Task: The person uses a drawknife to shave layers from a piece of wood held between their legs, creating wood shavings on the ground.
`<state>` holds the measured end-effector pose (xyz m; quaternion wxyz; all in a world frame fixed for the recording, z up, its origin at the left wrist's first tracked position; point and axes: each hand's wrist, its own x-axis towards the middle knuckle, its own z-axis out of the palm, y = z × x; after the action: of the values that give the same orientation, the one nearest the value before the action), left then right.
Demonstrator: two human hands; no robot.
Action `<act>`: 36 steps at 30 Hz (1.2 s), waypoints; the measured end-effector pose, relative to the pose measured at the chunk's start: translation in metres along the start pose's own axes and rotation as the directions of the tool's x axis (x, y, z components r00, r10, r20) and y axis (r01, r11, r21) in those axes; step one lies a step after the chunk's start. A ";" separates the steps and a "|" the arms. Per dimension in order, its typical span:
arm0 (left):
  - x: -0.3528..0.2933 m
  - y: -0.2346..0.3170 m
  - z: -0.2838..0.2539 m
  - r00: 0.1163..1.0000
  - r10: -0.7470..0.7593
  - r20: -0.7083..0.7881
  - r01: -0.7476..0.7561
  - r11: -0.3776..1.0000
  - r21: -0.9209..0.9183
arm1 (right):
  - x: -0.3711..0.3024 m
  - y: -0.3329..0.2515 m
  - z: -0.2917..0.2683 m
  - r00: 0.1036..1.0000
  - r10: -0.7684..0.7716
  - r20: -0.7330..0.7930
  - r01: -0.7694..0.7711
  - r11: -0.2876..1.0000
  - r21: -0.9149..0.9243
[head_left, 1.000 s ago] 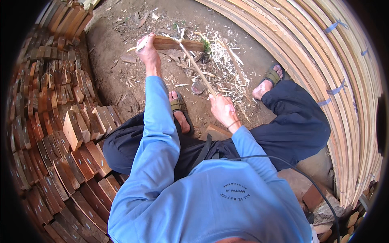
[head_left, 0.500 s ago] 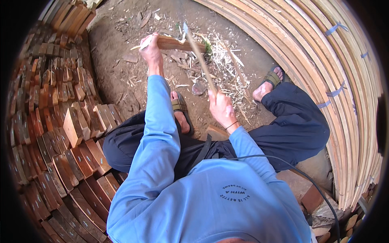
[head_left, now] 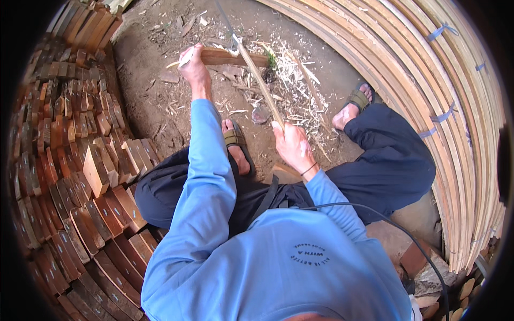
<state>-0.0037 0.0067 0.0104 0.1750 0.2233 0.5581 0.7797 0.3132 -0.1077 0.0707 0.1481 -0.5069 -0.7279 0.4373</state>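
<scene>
My right hand (head_left: 294, 145) is wrapped round the long pale wooden handle (head_left: 261, 83) of a knife. The knife's narrow dark blade (head_left: 225, 18) points away from me toward the top edge. My left hand (head_left: 195, 69) is closed on a pale wooden strip (head_left: 173, 65), whose end sticks out on the left. A brown wood block (head_left: 219, 56) stretches rightward from this hand. The knife passes over the block, and a white sliver shows where they cross. Whether the blade touches wood I cannot tell.
Pale shavings (head_left: 293, 75) litter the dirt floor (head_left: 155, 101) beyond my feet. Stacked brown wood pieces (head_left: 64, 176) rise on my left. Long planks (head_left: 417, 69) with blue ties curve along the right. A black cable (head_left: 385, 216) crosses my right side.
The knife has tilted a little left, and its dark blade now shows more clearly. My left hand and the brown block have shifted slightly left.
</scene>
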 end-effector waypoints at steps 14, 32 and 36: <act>-0.001 0.003 0.002 1.000 -0.021 0.002 0.021 1.000 -0.009 | 0.007 0.040 0.021 0.988 0.137 0.069 -0.126 0.981 -0.146; 0.005 0.001 -0.010 0.989 -0.112 0.095 0.132 0.962 -0.239 | -0.005 0.029 -0.071 0.955 0.260 -0.143 -0.230 0.953 0.198; 0.010 0.000 -0.029 0.984 -0.113 0.137 0.146 0.955 -0.259 | -0.021 0.040 -0.099 0.960 0.280 -0.020 -0.274 0.949 0.156</act>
<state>-0.0276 -0.0107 0.0035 0.2878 0.2073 0.4491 0.8201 0.4118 -0.0735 0.1004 0.1387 -0.6003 -0.6109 0.4972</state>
